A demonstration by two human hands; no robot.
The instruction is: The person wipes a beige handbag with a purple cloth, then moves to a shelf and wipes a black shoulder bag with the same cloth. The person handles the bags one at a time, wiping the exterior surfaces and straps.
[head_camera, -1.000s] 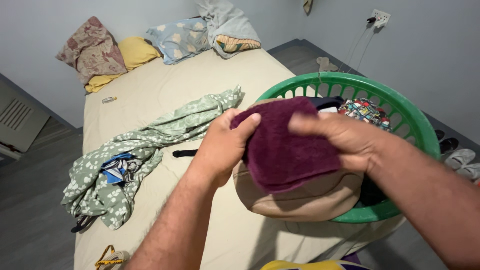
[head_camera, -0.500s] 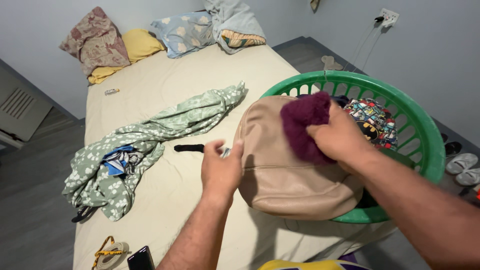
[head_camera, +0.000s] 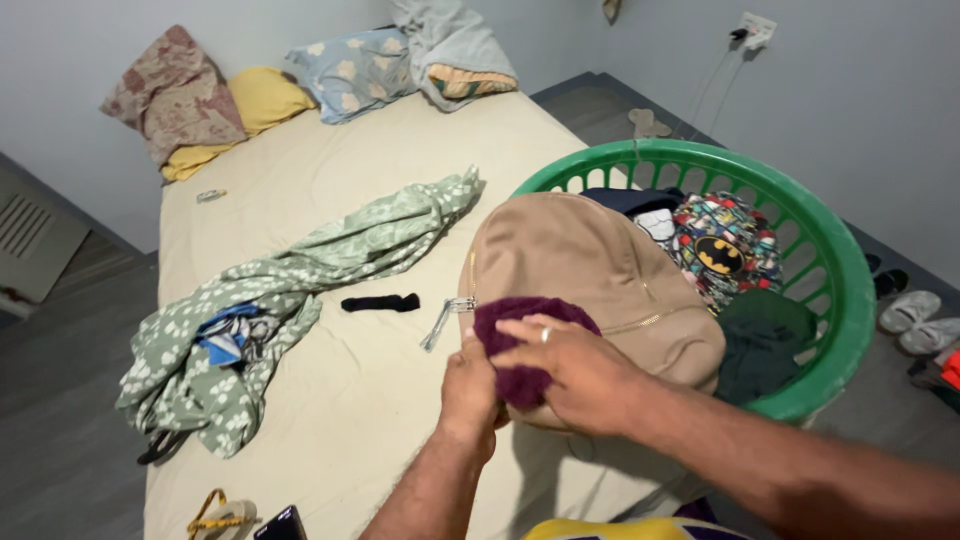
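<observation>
Two hands are seen, the left hand (head_camera: 470,385) and the right hand (head_camera: 570,370). One maroon cloth (head_camera: 520,330) is counted between them. One tan bag (head_camera: 570,265) and one green laundry basket (head_camera: 850,300) are found at the right edge of the bed (head_camera: 330,190). Four pillows are counted along the far edge: one patterned pink pillow (head_camera: 170,90), one yellow pillow (head_camera: 255,105), one blue flowered pillow (head_camera: 350,70) and one grey pillow (head_camera: 450,50). One green floral sheet (head_camera: 300,270) and one black sock (head_camera: 380,302) are seen mid-bed. Two pale shoes (head_camera: 920,320) are counted on the floor.
</observation>
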